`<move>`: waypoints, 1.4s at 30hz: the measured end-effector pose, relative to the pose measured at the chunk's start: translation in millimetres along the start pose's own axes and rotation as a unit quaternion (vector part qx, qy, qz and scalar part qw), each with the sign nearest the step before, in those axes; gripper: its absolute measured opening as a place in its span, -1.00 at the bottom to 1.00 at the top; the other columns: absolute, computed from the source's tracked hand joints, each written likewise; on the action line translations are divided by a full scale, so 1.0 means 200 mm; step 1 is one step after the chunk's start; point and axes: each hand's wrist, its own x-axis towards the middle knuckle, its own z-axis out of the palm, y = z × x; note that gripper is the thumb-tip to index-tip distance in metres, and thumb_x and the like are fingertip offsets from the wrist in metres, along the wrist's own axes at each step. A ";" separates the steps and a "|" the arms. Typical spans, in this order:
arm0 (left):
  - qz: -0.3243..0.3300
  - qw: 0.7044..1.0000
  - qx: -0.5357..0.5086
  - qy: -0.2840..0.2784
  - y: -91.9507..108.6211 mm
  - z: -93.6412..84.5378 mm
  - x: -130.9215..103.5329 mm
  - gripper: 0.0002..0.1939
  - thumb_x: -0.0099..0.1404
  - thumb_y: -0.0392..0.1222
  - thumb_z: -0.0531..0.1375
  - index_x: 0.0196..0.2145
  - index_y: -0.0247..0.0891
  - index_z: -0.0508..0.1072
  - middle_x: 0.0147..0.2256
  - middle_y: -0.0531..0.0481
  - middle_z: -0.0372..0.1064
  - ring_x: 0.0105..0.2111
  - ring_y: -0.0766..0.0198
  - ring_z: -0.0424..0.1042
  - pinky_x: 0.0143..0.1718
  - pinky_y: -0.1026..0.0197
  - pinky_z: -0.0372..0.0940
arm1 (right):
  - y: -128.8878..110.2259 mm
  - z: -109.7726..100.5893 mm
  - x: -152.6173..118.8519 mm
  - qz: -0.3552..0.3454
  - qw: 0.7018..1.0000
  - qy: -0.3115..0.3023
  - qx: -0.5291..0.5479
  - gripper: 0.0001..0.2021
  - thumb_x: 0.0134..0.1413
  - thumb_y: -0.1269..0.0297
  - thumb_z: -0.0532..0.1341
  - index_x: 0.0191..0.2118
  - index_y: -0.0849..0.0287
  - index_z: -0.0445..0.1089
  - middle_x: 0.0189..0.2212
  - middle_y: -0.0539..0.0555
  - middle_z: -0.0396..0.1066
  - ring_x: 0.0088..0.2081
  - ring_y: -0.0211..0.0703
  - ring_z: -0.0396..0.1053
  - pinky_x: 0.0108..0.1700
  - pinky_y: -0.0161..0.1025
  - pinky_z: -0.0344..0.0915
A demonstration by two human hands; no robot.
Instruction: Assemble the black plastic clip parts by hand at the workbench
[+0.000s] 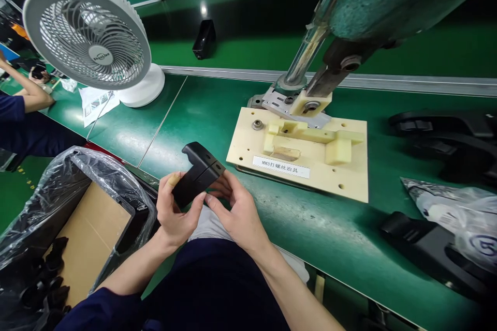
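Between my two hands, above my lap at the bench edge, I hold a black plastic housing (198, 171) with a hooked upper end and small holes along one face. My left hand (178, 209) grips its lower left side, the thumb pressed on the near face. The fingers of my right hand (235, 207) curl behind its right end, with the thumb near the lower edge. To the right of my hands lies a cream fixture plate (328, 183) with yellow raised blocks and a printed label. A metal press arm (328, 75) comes down over its back edge.
At left stands a plastic-lined bin (145, 201) with cardboard and black parts inside. A white fan (91, 36) and a paper sheet (97, 106) are behind it. Black parts (427, 248) and a plastic bag (466, 217) lie at right. Another person's arm (29, 90) rests far left.
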 end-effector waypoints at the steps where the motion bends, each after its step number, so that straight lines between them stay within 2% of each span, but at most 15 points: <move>1: 0.020 1.000 0.011 0.001 0.00 0.00 0.00 -0.36 0.10 -0.31 0.35 0.11 -0.22 0.24 -0.14 -0.13 0.32 -0.08 0.11 0.41 -0.06 0.02 0.39 | 0.00 0.00 0.00 0.000 1.000 -0.005 0.008 -0.55 0.04 0.33 0.21 0.08 0.16 0.23 -0.07 0.14 0.43 -0.07 -0.07 0.42 -0.02 -0.13 0.38; 6: 0.106 0.993 0.040 0.006 -0.01 0.01 0.01 -0.26 0.09 -0.37 0.34 0.19 -0.20 0.18 -0.12 -0.15 0.31 -0.08 0.12 0.39 -0.10 0.02 0.40 | -0.03 -0.01 -0.01 0.003 0.998 -0.038 0.045 -0.54 0.06 0.30 0.21 0.10 0.19 0.18 -0.03 0.17 0.40 -0.03 -0.07 0.41 -0.01 -0.15 0.37; 11: 0.135 0.989 0.063 0.010 -0.02 0.01 0.02 -0.27 0.10 -0.40 0.31 0.19 -0.25 0.17 -0.13 -0.16 0.32 -0.09 0.13 0.38 -0.14 0.04 0.41 | -0.03 -0.01 0.00 0.003 0.998 -0.042 0.055 -0.54 0.06 0.25 0.24 0.08 0.18 0.18 0.01 0.17 0.38 0.00 -0.06 0.40 -0.02 -0.17 0.37; 17: 0.118 0.992 0.046 0.009 -0.02 0.01 0.00 -0.27 0.08 -0.43 0.31 0.19 -0.26 0.19 -0.12 -0.16 0.33 -0.10 0.15 0.39 -0.15 0.07 0.41 | -0.01 0.01 0.01 0.020 0.998 -0.023 0.062 -0.54 0.03 0.19 0.28 0.03 0.15 0.18 -0.01 0.16 0.40 -0.02 -0.05 0.41 0.00 -0.13 0.34; 23: 0.105 0.994 0.021 -0.006 -0.01 0.01 -0.02 -0.22 0.07 -0.44 0.32 0.22 -0.23 0.16 -0.12 -0.15 0.32 -0.09 0.15 0.39 -0.13 0.09 0.40 | -0.01 0.01 0.01 0.040 0.996 0.011 0.074 -0.44 -0.07 0.16 0.34 0.05 0.14 0.16 -0.02 0.14 0.38 -0.04 -0.06 0.40 0.06 -0.10 0.31; 29: 0.101 0.995 0.017 -0.012 0.01 0.01 -0.01 -0.23 0.07 -0.45 0.32 0.20 -0.21 0.18 -0.10 -0.16 0.32 -0.09 0.15 0.38 -0.12 0.08 0.39 | -0.02 0.02 0.01 0.040 0.995 0.031 0.085 -0.46 -0.09 0.19 0.37 0.02 0.12 0.20 -0.10 0.09 0.41 -0.10 -0.09 0.41 0.01 -0.13 0.35; 32: 0.088 0.996 -0.004 -0.030 0.02 0.00 -0.01 -0.25 0.08 -0.44 0.32 0.20 -0.20 0.19 -0.10 -0.16 0.33 -0.08 0.15 0.38 -0.11 0.08 0.39 | -0.02 0.02 0.01 0.030 0.994 0.042 0.101 -0.50 -0.09 0.20 0.37 -0.01 0.12 0.24 -0.14 0.07 0.44 -0.15 -0.12 0.43 -0.05 -0.17 0.37; 36: 0.050 0.995 -0.063 -0.053 0.04 -0.02 0.02 -0.44 0.18 -0.48 0.22 0.11 -0.19 0.30 -0.14 -0.11 0.39 -0.10 0.19 0.41 -0.09 0.12 0.38 | -0.02 0.01 0.01 0.039 0.987 0.045 0.146 -0.53 -0.10 0.21 0.38 -0.04 0.11 0.28 -0.09 0.07 0.45 -0.12 -0.14 0.44 -0.05 -0.23 0.37; 39: -0.006 0.994 -0.094 -0.054 0.06 -0.04 0.04 -0.55 0.22 -0.49 0.18 0.03 -0.16 0.38 -0.18 -0.05 0.42 -0.13 0.25 0.43 -0.09 0.20 0.36 | -0.01 0.00 0.02 0.053 0.980 0.045 0.186 -0.52 -0.13 0.20 0.39 -0.04 0.11 0.31 -0.07 0.07 0.47 -0.08 -0.12 0.44 0.00 -0.20 0.36; 42: -0.089 0.988 -0.110 -0.067 0.08 -0.05 0.07 -0.67 0.24 -0.41 0.19 -0.05 -0.17 0.44 -0.18 -0.03 0.43 -0.13 0.27 0.42 -0.07 0.23 0.34 | -0.01 -0.01 0.02 0.064 0.974 0.052 0.210 -0.52 -0.15 0.19 0.40 -0.05 0.11 0.34 -0.11 0.06 0.49 -0.07 -0.11 0.44 0.02 -0.19 0.36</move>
